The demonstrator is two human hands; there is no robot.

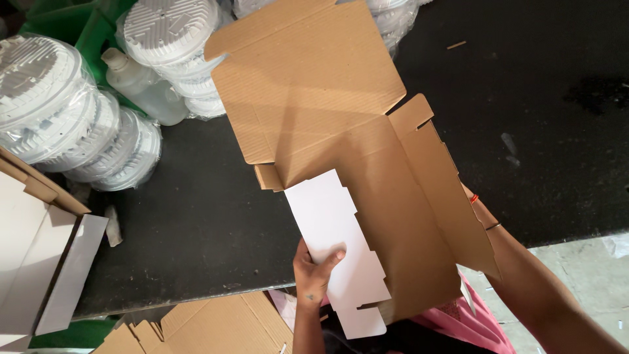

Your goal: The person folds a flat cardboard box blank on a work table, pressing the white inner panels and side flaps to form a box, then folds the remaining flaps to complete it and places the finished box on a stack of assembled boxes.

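Carton: 1 flat brown cardboard box blank [367, 164], half unfolded, held above the near edge of the black table [196, 223], centre of view.
Left hand [313, 270]: fingers grasping white side flap [334, 242], thumb on top.
Right hand: hidden behind carton's right panel; cannot tell fingers. Only forearm [537, 288] seen.
Far left: approx. 3 wrapped stacks of white lamp housings [85, 124], 1 clear bottle [144, 88].
Near: more flat cartons [216, 324] below table; 1 white box [39, 262] at left.

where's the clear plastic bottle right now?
In the head view, the clear plastic bottle lies upper left on the black table, wedged between the stacks of wrapped white round parts, left of the cardboard box.
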